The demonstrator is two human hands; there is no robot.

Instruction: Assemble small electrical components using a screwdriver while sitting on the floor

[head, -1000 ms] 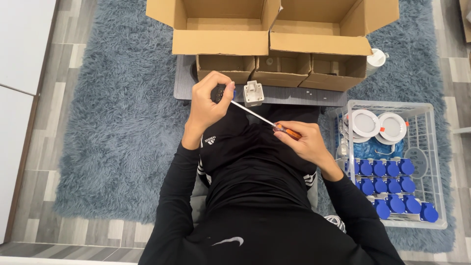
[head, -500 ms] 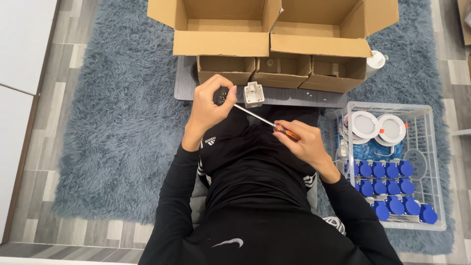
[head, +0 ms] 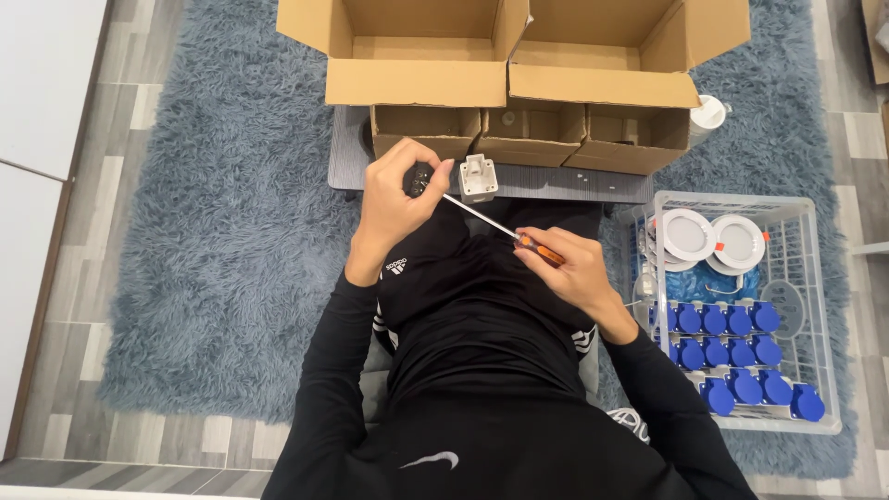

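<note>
My left hand [head: 396, 194] is closed around a small dark part [head: 419, 180], held just above my lap. My right hand [head: 569, 268] grips the orange handle of a screwdriver [head: 505, 228], whose thin metal shaft runs up and left with its tip against that dark part. A small white square part [head: 478, 177] lies on the grey board [head: 556, 182] right beside my left fingers, untouched.
Two open cardboard boxes [head: 421, 81] [head: 602, 88] and three small cardboard trays [head: 523, 137] sit ahead on a shaggy grey-blue rug [head: 213, 231]. At my right a clear wire crate [head: 815, 306] holds several blue caps [head: 732, 352] and two white round discs [head: 713, 239].
Both hands and the screwdriver stay almost in place; the view has shifted very slightly, and the screwdriver tip remains at the dark part.
</note>
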